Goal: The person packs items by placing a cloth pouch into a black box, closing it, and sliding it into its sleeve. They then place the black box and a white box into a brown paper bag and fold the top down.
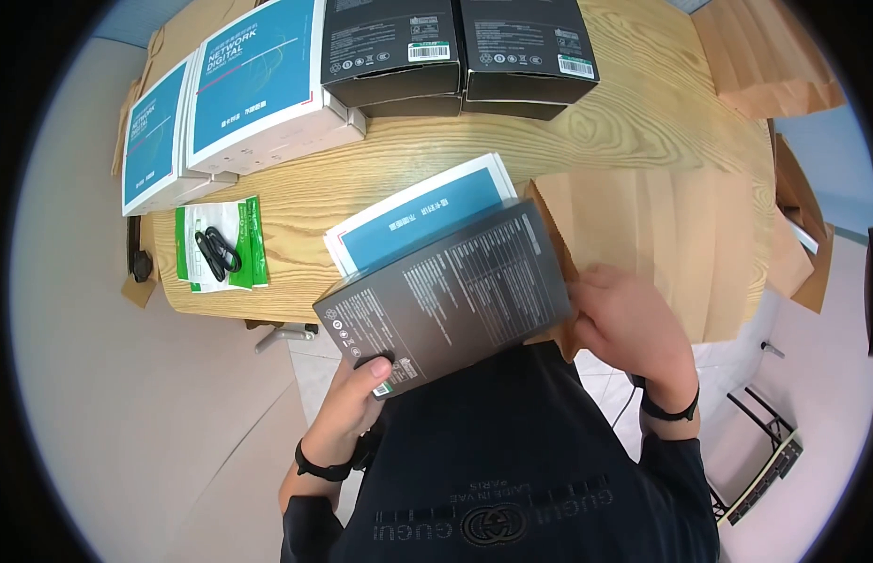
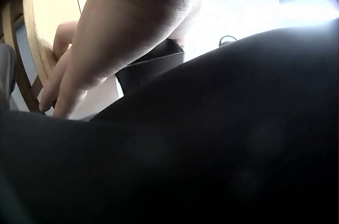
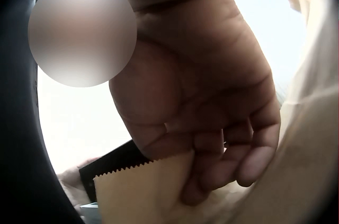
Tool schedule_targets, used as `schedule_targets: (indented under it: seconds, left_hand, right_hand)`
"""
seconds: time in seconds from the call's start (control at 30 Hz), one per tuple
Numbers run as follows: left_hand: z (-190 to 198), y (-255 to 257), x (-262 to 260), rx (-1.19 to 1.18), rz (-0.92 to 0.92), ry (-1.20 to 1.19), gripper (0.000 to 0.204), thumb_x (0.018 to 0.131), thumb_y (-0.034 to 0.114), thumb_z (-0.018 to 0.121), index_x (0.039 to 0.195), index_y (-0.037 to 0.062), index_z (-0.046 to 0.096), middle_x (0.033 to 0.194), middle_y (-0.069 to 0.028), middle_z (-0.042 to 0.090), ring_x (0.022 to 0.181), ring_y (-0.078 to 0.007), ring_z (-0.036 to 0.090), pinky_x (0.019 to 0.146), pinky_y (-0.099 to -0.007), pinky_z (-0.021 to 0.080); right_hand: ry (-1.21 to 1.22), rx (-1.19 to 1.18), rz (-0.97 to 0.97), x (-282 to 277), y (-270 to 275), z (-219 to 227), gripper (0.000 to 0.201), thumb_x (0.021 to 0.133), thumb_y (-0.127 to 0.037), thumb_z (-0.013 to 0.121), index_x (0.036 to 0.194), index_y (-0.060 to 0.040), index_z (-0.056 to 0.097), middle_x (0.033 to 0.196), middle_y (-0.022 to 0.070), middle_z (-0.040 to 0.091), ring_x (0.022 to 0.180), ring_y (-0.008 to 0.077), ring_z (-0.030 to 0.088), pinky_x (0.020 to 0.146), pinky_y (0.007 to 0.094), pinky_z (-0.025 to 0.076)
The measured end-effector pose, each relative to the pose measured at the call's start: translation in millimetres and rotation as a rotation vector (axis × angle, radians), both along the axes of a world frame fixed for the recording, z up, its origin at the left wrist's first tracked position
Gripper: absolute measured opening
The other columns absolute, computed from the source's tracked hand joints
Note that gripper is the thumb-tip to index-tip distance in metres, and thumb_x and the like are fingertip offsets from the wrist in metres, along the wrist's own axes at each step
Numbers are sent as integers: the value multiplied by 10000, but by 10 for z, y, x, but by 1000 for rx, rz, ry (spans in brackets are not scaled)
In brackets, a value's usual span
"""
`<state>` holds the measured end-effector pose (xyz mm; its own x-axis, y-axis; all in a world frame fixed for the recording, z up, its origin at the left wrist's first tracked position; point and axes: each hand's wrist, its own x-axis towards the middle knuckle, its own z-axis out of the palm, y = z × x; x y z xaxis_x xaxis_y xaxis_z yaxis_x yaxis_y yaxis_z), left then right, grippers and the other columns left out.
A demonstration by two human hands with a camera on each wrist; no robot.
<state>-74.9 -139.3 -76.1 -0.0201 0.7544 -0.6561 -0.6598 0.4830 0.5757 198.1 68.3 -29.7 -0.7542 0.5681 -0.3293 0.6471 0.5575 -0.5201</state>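
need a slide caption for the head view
Left hand and right hand hold a black box at a brown paper bag on a wooden table.

left hand (image 2: pixel 122 33), probably gripping black box (image 2: pixel 151 68)

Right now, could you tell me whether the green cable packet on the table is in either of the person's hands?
No, the green cable packet lies alone near the table's left edge.

The black box (image 1: pixel 451 296) is smooth cardboard with a slight sheen, the brown bag (image 1: pixel 643 244) is matt kraft paper with a saw-toothed edge, the table (image 1: pixel 634 113) is pale wood with visible grain, the blue-and-white boxes (image 1: pixel 258 84) are glossy printed card, and the cable pouch (image 1: pixel 221 246) is shiny plastic.
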Motion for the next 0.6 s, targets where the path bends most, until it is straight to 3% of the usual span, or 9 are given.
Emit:
schedule_targets:
  seconds: [0.03,0.17,0.27,0.33,0.47,0.6]
  left_hand:
    - [2,-5,0,18,26,41,768,899,382,771,1477,-7,447,1412,-132,587,1302,-261,585,1089,-424,480]
    - [-2,-147,-73,11,30,101,741,879,362,778,1450,-9,485,1396,-144,606,1278,-275,606,1082,-419,493]
    - [-15,-185,-310,13,71,47,812,822,343,801,1465,-33,478,1403,-151,604,1291,-264,593,1084,-397,474]
    - [-89,-202,-488,56,98,-141,795,775,298,790,1439,-37,509,1349,-171,646,1210,-291,656,1034,-409,529]
    - [33,-102,-521,128,81,-166,851,687,282,802,1421,-43,522,1317,-184,665,1183,-303,673,1001,-428,561]
    - [30,38,-499,106,94,-198,836,683,259,787,1415,-51,528,1292,-193,677,1157,-305,690,975,-417,580]
  right_hand:
    - [-1,-36,39,0,-12,8,217,800,-86,632,1003,-53,701,872,111,675,930,318,644,812,435,533]
    - [-7,-48,77,-4,-15,68,208,789,-98,647,986,-61,704,862,95,672,915,309,639,816,423,534]
    - [59,11,17,-42,-51,143,191,773,-87,663,956,-71,711,847,80,665,885,302,635,791,415,537]
    - [220,160,-142,-59,-58,171,172,730,-29,638,889,-63,693,768,100,599,755,320,591,667,431,497]
    - [266,292,-140,-83,16,264,175,719,-10,661,876,-81,689,762,82,592,745,311,577,656,418,489]
    - [275,199,71,-54,94,316,161,709,-46,696,863,-93,683,761,68,582,752,299,574,666,407,489]
